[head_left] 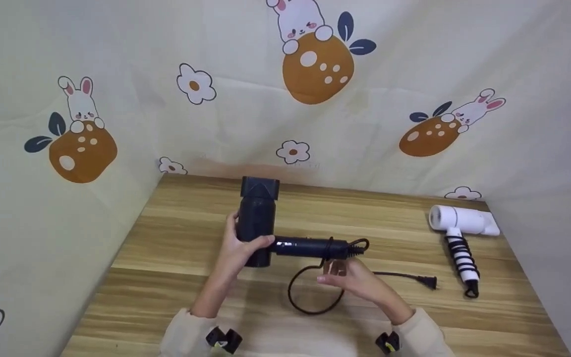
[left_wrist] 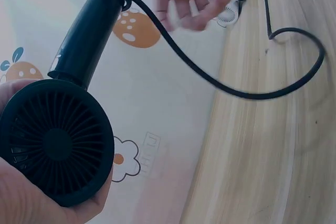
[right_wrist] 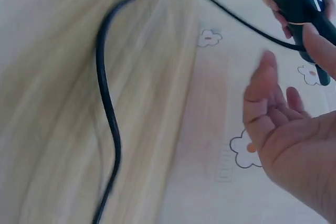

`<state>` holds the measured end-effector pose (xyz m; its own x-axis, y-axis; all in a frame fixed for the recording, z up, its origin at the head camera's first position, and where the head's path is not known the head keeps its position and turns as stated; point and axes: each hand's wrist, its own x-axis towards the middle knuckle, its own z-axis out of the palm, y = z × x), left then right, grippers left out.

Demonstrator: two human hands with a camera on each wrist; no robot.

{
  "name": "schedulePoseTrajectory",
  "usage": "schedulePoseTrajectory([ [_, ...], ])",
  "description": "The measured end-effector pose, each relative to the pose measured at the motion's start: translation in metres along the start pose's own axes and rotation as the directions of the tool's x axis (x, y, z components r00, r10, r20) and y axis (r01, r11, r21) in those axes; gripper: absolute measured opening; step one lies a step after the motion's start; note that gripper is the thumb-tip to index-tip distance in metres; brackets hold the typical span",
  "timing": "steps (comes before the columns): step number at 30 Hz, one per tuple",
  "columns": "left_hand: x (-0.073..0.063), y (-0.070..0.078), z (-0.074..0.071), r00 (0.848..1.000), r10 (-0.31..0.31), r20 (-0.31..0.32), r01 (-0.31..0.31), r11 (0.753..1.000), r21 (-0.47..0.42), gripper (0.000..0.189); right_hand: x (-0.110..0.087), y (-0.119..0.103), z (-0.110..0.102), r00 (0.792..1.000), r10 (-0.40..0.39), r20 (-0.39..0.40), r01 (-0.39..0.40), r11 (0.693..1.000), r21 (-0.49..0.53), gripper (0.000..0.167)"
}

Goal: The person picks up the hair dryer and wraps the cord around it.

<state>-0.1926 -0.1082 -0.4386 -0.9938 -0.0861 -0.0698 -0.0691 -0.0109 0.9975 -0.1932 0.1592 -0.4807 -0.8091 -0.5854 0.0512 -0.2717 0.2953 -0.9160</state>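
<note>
My left hand grips the body of a black hair dryer above the table, thumb across the place where the handle joins. The dryer's wide nozzle points away from me, and its handle extends to the right. In the left wrist view the round, slatted rear grille faces the camera. A black cord is wound about the handle's end, then hangs in a loose loop. Just below that end, my right hand holds nothing, its fingers loosely bent beside the cord.
The cord's plug lies on the wood-grain table to the right. Beyond it, near the right edge, lies a white hair dryer with its black cord wrapped round the handle. A printed cloth hangs behind and at both sides.
</note>
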Motion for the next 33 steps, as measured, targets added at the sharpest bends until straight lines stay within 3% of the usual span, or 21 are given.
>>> schedulePoseTrajectory([
  [3, -0.001, 0.0, 0.0, 1.0, -0.003, 0.002, 0.003, 1.0, -0.007, 0.083, 0.005, 0.001, 0.004, 0.992, -0.124, -0.013, 0.123, 0.99, -0.063, 0.029],
  [6, -0.003, 0.001, 0.0, 1.0, -0.004, 0.01, 0.004, 1.0, -0.007, 0.083, 0.011, 0.003, 0.006, 0.974, -0.226, -0.011, 0.22, 0.957, -0.191, 0.02],
  [10, -0.007, 0.003, 0.001, 0.998, 0.025, 0.055, -0.026, 1.0, 0.016, 0.082, 0.017, 0.004, -0.005, 0.958, -0.269, -0.097, 0.217, 0.904, -0.368, 0.003],
  [11, -0.007, 0.004, 0.001, 0.997, 0.03, 0.067, -0.032, 0.999, 0.024, 0.082, 0.019, 0.004, -0.01, 0.943, -0.315, -0.105, 0.243, 0.87, -0.428, 0.005],
  [13, -0.008, 0.004, 0.001, 0.996, 0.042, 0.083, -0.045, 0.998, 0.042, 0.082, 0.022, 0.006, -0.02, 0.886, -0.451, -0.104, 0.321, 0.76, -0.565, 0.004],
  [16, -0.009, 0.004, 0.001, 0.993, 0.054, 0.108, -0.063, 0.995, 0.08, 0.082, 0.025, 0.01, -0.032, 0.758, -0.651, -0.019, 0.43, 0.522, -0.736, 0.007],
  [17, -0.009, 0.004, 0.0, 0.992, 0.056, 0.116, -0.068, 0.993, 0.096, 0.082, 0.025, 0.011, -0.035, 0.732, -0.681, 0.018, 0.461, 0.476, -0.749, 0.009],
  [18, -0.009, 0.004, 0.0, 0.99, 0.061, 0.127, -0.076, 0.99, 0.116, 0.082, 0.026, 0.011, -0.037, 0.723, -0.689, 0.048, 0.49, 0.462, -0.739, 0.01],
  [19, -0.009, 0.004, -0.001, 0.988, 0.065, 0.14, -0.084, 0.987, 0.136, 0.083, 0.025, 0.01, -0.039, 0.734, -0.675, 0.076, 0.511, 0.474, -0.717, 0.01],
  [20, -0.009, 0.004, -0.001, 0.986, 0.069, 0.154, -0.094, 0.983, 0.156, 0.084, 0.024, 0.009, -0.04, 0.757, -0.646, 0.1, 0.523, 0.507, -0.686, 0.009],
  [22, -0.009, 0.005, -0.002, 0.981, 0.08, 0.176, -0.115, 0.974, 0.196, 0.085, 0.021, 0.003, -0.044, 0.836, -0.531, 0.135, 0.496, 0.627, -0.601, 0.009],
  [23, -0.01, 0.006, -0.002, 0.979, 0.085, 0.187, -0.125, 0.969, 0.213, 0.086, 0.019, -0.001, -0.046, 0.879, -0.453, 0.148, 0.454, 0.701, -0.551, 0.01],
  [25, -0.01, 0.008, -0.002, 0.973, 0.098, 0.207, -0.149, 0.957, 0.247, 0.087, 0.016, -0.009, -0.049, 0.944, -0.285, 0.163, 0.329, 0.809, -0.488, 0.015],
  [27, -0.011, 0.01, -0.002, 0.97, 0.108, 0.22, -0.168, 0.945, 0.279, 0.087, 0.014, -0.018, -0.052, 0.973, -0.142, 0.18, 0.21, 0.868, -0.45, 0.021],
  [29, -0.012, 0.011, -0.001, 0.965, 0.119, 0.231, -0.192, 0.926, 0.324, 0.088, 0.014, -0.026, -0.054, 0.98, -0.051, 0.192, 0.136, 0.878, -0.459, 0.027],
  [33, -0.014, 0.012, 0.003, 0.959, 0.154, 0.239, -0.245, 0.874, 0.419, 0.088, 0.015, -0.039, -0.056, 0.984, -0.017, 0.176, 0.119, 0.801, -0.587, 0.04],
])
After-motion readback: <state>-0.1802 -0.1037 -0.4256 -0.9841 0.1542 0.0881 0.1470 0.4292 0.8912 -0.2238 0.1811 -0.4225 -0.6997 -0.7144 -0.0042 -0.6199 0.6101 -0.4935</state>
